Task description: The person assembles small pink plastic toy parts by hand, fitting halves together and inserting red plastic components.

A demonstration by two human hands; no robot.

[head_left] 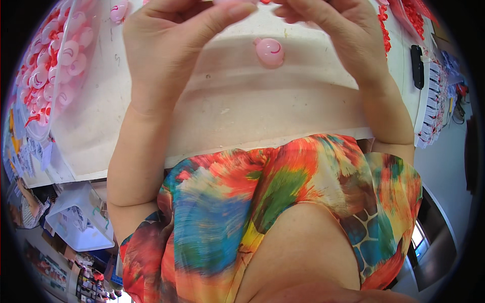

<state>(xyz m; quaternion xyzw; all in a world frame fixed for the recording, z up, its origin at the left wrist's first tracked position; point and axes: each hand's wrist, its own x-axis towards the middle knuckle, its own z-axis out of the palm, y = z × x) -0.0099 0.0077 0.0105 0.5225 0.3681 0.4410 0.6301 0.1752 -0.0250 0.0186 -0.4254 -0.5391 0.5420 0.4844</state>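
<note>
My left hand (177, 38) is at the upper edge of the view, its thumb and fingers closed on a glossy pink rounded piece (234, 2), mostly cut off by the frame. Just right of it, my right hand (336, 25) has its fingers pinched together; whatever they hold is too small or hidden to make out. A bit of red shows between the two hands. Below them on the white table (268, 113) lies another pink rounded piece (270, 52) with a dark curved line and a small knob. A similar pink piece (119, 11) sits at the upper left.
At the left, a clear plastic bin (91, 70) is filled with pink pieces bearing red parts. Small red parts (384, 33) and a red-filled container (410, 17) are at the upper right, near a black elongated object (417, 66). A translucent white basket (83, 222) stands below the table's left edge.
</note>
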